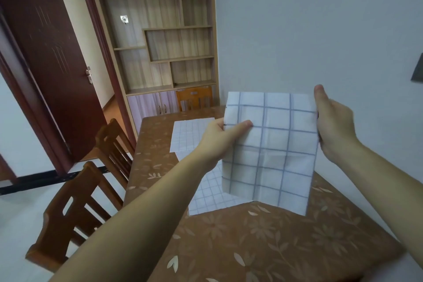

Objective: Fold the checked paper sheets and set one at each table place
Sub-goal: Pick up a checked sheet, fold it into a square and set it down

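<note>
Fingers of the left hand pinch the left edge of the checked paper sheet, and the right hand grips its right edge, holding it in the air over the table. Folded unsupported like this, the limp lower half could skew and leave a crooked crease.

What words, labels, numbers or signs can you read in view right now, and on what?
No text here can be read.
The white checked paper sheet held in the left hand and right hand: grey grid lines only, no writing.
The flat checked sheets on the brown floral table: grid lines only.
The small white tag on the pale wooden shelf unit: dark mark, too blurred to read.
</note>
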